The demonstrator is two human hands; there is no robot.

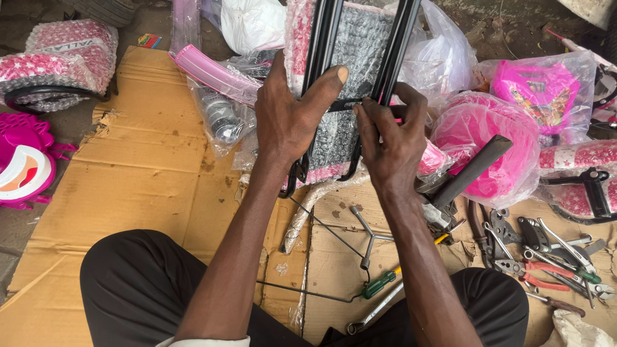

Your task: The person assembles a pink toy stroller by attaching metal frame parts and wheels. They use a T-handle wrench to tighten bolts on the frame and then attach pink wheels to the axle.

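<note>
left hand (289, 119) gripping black frame (321, 58), right hand (389, 144) pinching

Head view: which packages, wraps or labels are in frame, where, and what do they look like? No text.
Bubble-wrapped frame: top centre, black tubes over pink wrap, gripped by left hand and right hand.
Clear bag: left of the hands, holds dark round metal parts.
White bag: top centre, crumpled.
Pink seat bag: right, rounded, clear plastic.
Pink panel bag: upper right.
Wrapped wheel: upper left, pink-white wrap.
Small label: upper left, multicoloured.

flattened cardboard (148, 167), hand tools (546, 257), perhaps spanners
</note>
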